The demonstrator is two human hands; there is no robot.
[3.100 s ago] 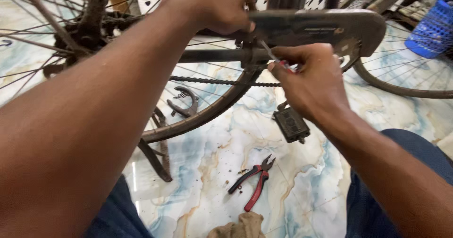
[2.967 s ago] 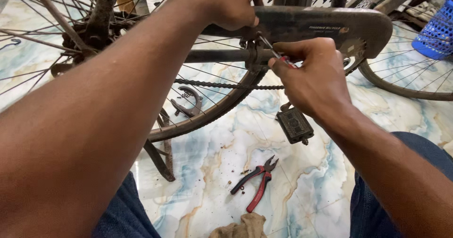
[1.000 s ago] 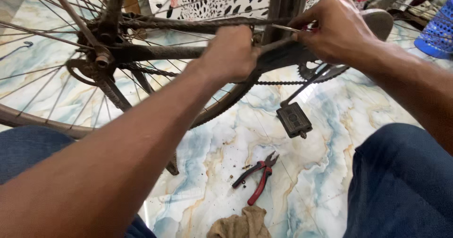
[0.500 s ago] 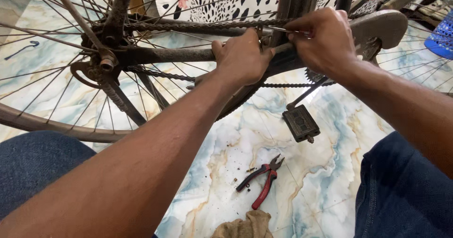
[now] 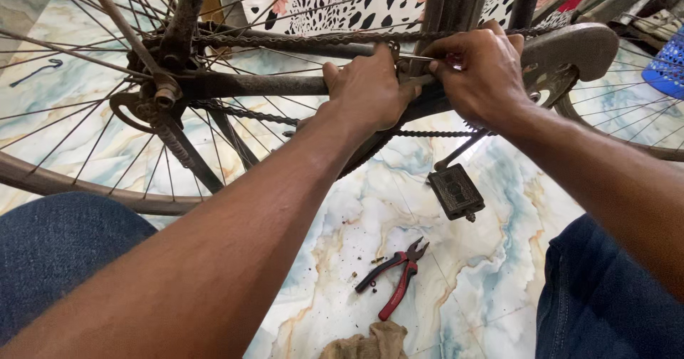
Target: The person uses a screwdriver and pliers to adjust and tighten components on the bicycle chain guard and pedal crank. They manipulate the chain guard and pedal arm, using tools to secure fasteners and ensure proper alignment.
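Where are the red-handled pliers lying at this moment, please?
In the head view, the pliers lie on the marble floor low and centre, below the pedal and just above a tan rag.

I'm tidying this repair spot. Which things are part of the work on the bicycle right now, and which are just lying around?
In use:
left hand gripping the chainstay tube
right hand holding a thin screwdriver
bicycle chain
chain guard

Lying about:
red-handled pliers on the marble floor
brown rag
blue basket
hook on the floor
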